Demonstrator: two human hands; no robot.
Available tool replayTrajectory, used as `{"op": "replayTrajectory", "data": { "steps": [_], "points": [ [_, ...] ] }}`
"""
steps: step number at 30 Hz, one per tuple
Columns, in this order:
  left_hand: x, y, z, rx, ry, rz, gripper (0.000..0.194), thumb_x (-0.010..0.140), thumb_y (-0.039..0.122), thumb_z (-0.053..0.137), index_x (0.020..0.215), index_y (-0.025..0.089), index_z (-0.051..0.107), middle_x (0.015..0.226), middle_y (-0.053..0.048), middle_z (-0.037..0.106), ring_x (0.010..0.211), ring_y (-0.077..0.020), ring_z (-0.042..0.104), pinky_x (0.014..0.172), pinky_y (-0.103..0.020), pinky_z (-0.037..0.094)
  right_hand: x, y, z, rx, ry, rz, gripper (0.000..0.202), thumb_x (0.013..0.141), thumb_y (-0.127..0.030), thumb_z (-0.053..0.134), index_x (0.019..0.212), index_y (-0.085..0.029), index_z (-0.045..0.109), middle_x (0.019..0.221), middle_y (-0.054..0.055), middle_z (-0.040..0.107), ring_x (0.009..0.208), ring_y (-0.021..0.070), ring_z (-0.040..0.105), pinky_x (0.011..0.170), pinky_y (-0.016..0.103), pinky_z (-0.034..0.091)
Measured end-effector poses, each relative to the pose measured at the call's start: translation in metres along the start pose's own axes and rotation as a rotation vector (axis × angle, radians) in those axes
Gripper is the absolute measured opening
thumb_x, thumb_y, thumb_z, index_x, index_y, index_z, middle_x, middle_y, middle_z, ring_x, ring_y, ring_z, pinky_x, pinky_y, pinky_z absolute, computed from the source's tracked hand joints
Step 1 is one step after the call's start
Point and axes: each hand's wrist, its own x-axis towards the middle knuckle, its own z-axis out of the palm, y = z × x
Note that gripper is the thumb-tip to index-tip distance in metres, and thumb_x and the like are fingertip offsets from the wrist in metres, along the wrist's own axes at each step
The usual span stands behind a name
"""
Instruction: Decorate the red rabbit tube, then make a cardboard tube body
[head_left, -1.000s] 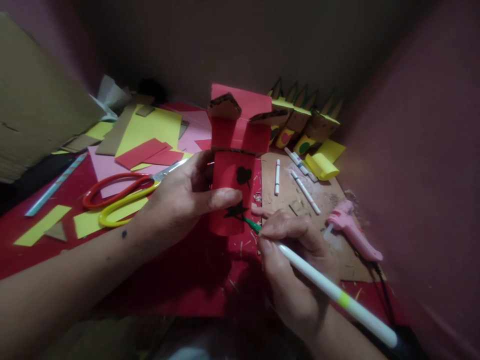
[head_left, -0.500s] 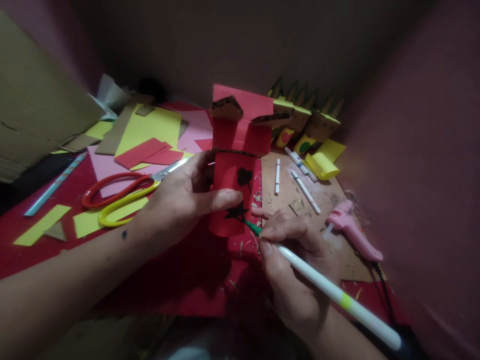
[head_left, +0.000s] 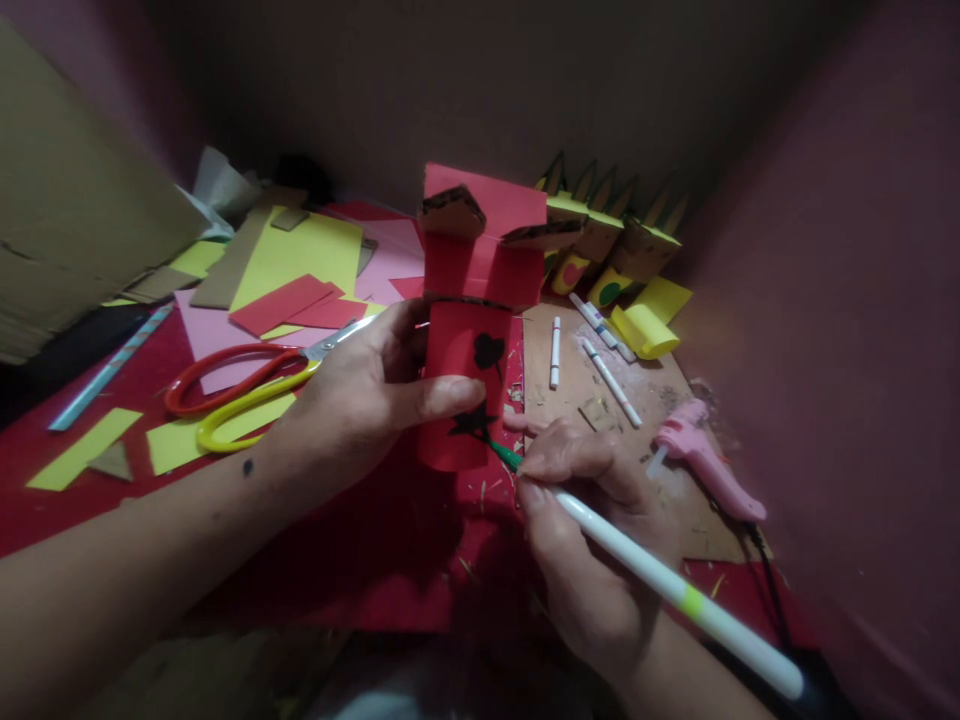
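Note:
A red paper tube (head_left: 457,345) stands upright with a red paper-covered cardboard box shape (head_left: 480,265) on its top. My left hand (head_left: 375,390) is wrapped round the tube, its thumb across the front and its other fingers hidden behind. Two dark marks show on the tube, an upper rounded one with a stem and a lower pointed one. Pinched in my right hand (head_left: 585,520) is a white marker pen (head_left: 637,560) with a green tip, which touches the lower mark. The little finger of that hand rests by the tube's right side.
Scissors (head_left: 247,385) with red and yellow handles lie left among paper scraps (head_left: 296,265). On the right, a cardboard sheet (head_left: 547,410) bears several white markers (head_left: 611,385) and a pink glue gun (head_left: 705,460). Yellow tube pieces (head_left: 611,285) with cardboard points stand behind.
The marker's tip has barely moved at the lower dark mark, which looks slightly fuller on its right side. Both hands keep their hold.

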Motion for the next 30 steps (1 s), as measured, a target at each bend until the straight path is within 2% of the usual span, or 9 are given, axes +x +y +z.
{"op": "replayTrajectory", "data": {
  "steps": [4,12,25,30],
  "points": [
    [0.0002,0.0007,-0.0003,0.024,-0.014,0.002,0.049,0.065,0.019,0.079,0.109,0.017,0.056,0.1,-0.006,0.066,0.092,-0.0233,0.064,0.076,-0.031,0.053,0.0001,0.0002,0.0003,0.011,-0.002,0.02,0.018,0.074,-0.006,0.057,0.07,-0.024,0.056,0.062,-0.004,0.055,0.08,0.0184,0.065,0.08,0.04,0.052],
    [-0.0002,0.0013,-0.0001,0.069,0.03,-0.007,0.052,0.063,0.022,0.081,0.109,0.017,0.057,0.102,-0.007,0.066,0.093,-0.025,0.064,0.077,-0.033,0.054,0.0012,-0.0019,0.0001,-0.007,-0.019,-0.004,0.019,0.075,-0.004,0.059,0.075,-0.023,0.059,0.067,-0.003,0.058,0.084,0.0183,0.065,0.079,0.037,0.051],
    [-0.0004,0.0011,0.001,0.047,0.051,-0.018,0.056,0.061,0.023,0.082,0.111,0.017,0.057,0.103,-0.008,0.066,0.093,-0.0255,0.064,0.075,-0.033,0.055,-0.0004,0.0032,0.0015,0.031,0.029,0.021,0.019,0.071,-0.005,0.057,0.069,-0.024,0.056,0.059,-0.004,0.054,0.082,0.02,0.066,0.082,0.044,0.054],
    [-0.0007,0.0015,0.0012,0.068,0.048,0.0,0.055,0.062,0.024,0.081,0.111,0.017,0.057,0.102,-0.008,0.065,0.091,-0.0241,0.064,0.074,-0.031,0.055,0.0002,0.0011,0.0022,0.001,0.033,0.01,0.019,0.073,-0.005,0.057,0.068,-0.023,0.055,0.062,-0.004,0.056,0.083,0.0189,0.067,0.079,0.039,0.053]
  ]
}}
